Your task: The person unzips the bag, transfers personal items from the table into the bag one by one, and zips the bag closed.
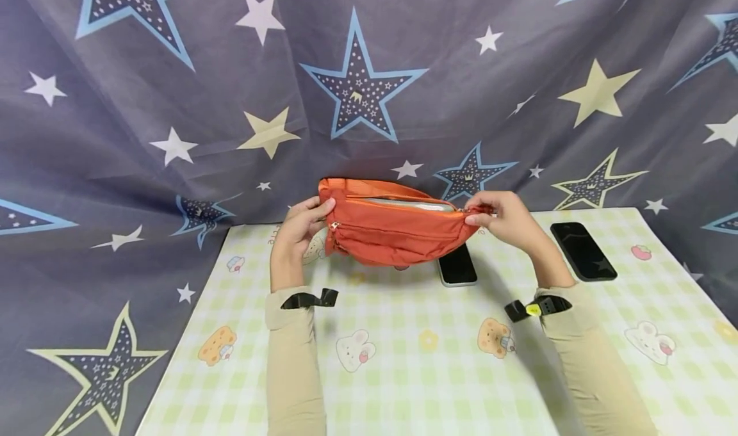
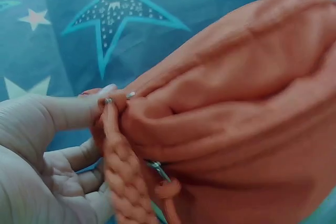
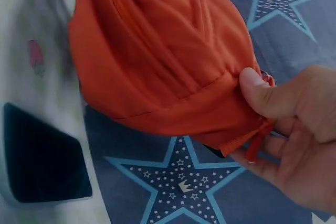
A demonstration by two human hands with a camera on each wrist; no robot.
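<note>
Holds orange bag (image 1: 398, 231) between left hand (image 1: 298, 225) and right hand (image 1: 508, 216), already unzipped, seemingly not reclosed, with pale-edged phone (image 1: 459, 267) and black phone (image 1: 583, 251) flanking the latter.

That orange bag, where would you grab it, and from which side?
I'd grip the orange bag by its two upper ends, coming from both sides, much as the left hand and right hand pinch it. Its cloth looks soft and creased, so held by one end it would probably droop; holding both leaves the long top opening uncovered.
</note>
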